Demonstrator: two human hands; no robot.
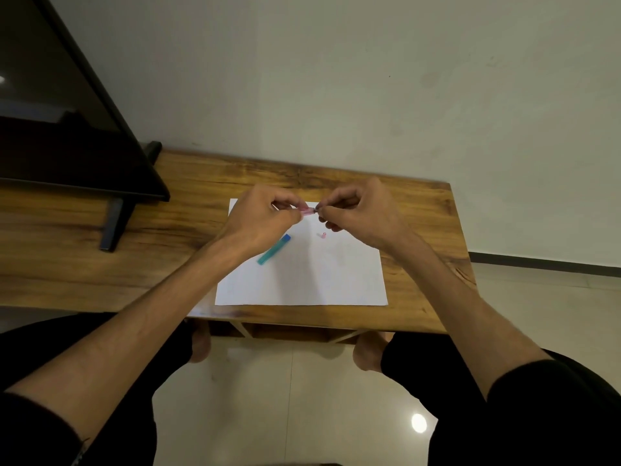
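Observation:
Both hands meet above a white sheet of paper [319, 274] on a wooden table [201, 237]. My left hand [262, 216] pinches a small pink tube [307, 210] between thumb and fingers. My right hand [359, 213] pinches a tiny dark part [318, 208] at the tube's right end, and the two pieces touch. On the paper lies a teal pen-like case [274, 249] with a blue end, and a small pink piece [322, 235] sits to its right.
A black flat screen [64, 122] on a stand [114, 227] fills the table's left end. A pale wall rises behind the table. Glossy floor tiles [285, 398] and my knees and bare feet lie below the table's near edge.

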